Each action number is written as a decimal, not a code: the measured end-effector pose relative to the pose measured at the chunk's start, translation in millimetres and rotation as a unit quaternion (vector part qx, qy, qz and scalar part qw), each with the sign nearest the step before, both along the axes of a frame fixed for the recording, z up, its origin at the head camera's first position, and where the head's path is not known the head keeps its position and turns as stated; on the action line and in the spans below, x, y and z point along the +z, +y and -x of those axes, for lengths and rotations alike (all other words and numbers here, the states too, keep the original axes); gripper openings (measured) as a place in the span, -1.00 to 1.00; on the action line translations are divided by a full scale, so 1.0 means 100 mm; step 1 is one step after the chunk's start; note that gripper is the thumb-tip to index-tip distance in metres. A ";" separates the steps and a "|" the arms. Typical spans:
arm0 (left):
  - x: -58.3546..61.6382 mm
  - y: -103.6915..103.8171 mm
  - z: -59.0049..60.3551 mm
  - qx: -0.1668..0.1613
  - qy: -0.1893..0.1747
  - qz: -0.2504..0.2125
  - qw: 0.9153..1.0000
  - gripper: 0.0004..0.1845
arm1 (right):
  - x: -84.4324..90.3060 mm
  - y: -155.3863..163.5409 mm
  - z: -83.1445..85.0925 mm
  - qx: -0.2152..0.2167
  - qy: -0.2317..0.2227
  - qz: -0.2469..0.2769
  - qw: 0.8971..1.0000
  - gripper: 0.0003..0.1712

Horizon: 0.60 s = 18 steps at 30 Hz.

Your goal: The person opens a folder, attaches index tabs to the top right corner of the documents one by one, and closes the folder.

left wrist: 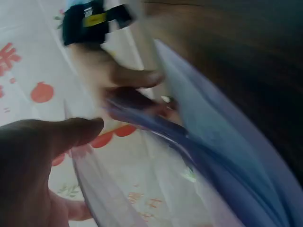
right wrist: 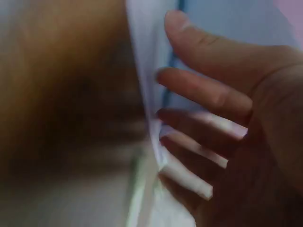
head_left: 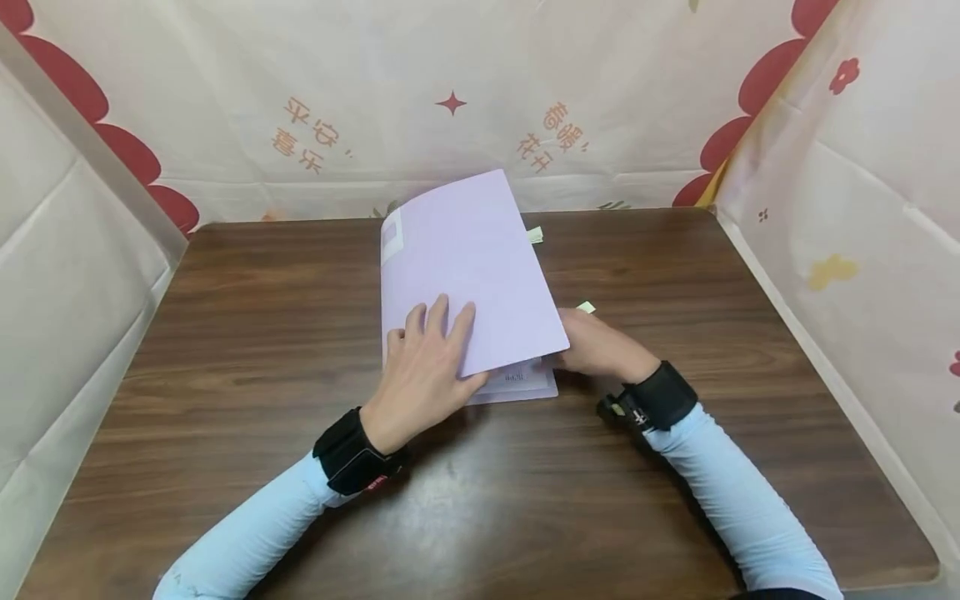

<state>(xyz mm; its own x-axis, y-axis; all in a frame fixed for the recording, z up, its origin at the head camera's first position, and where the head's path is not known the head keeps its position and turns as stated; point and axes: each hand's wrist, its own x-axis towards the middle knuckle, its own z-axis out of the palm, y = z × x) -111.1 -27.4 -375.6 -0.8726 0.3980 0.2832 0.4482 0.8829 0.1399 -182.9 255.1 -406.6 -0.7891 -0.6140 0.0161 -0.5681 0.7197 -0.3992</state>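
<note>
Your lilac folder [head_left: 468, 267] lies on the brown wooden desk [head_left: 225, 333] at the middle of its width, running from near the far edge toward you, its front cover lifted and slanting up from the spine on the left. Your left hand [head_left: 423, 367] lies on that cover near its near-left corner, fingers straight and spread over the top, thumb tucked at the cover's near edge; in the left wrist view the thumb [left wrist: 71, 135] sits just beside the lifted sheet. Your right hand [head_left: 596, 343] is at the folder's near-right corner, its fingers slipped under the raised cover and out of the head camera's sight; the right wrist view, though blurred, shows those fingers [right wrist: 203, 94] loosely spread against the edges of the pale pages [right wrist: 147, 85], touching them rather than clamping. The inner sheets [head_left: 517, 382] show below the cover's near edge, flat on the desk. Two small pale green tabs poke out along the folder's right side, one [head_left: 534, 236] toward the far edge, one [head_left: 586, 307] just beyond your right hand. Your two hands are apart, one at each near corner.
</note>
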 end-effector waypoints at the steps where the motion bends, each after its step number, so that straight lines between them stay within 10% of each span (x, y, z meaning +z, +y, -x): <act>1: -0.03 0.01 0.01 -0.001 -0.004 0.009 1.000 -0.09 | 0.04 0.06 0.02 -0.014 0.007 -0.008 1.000 -0.63; 7: -0.12 -0.02 0.08 -0.036 -0.043 0.061 0.997 -0.07 | 0.33 0.38 0.10 -0.123 0.019 -0.002 0.992 -0.91; 13: -0.14 -0.12 0.25 -0.099 -0.156 0.140 0.973 -0.22 | 0.36 0.30 0.06 -0.114 0.027 0.009 0.993 -0.90; 18: -0.16 -0.22 0.43 -0.133 -0.174 0.144 0.965 -0.37 | 0.39 0.14 0.02 -0.080 0.029 0.022 0.996 -0.89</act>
<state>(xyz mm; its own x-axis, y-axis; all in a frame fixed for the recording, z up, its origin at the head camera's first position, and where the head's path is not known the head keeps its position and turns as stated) -154.6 -48.9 -391.4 -0.7507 0.6399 -0.1643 0.6348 0.7675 0.0887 -185.1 268.6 -367.8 -0.8741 -0.4776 0.0882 -0.4700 0.7861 -0.4015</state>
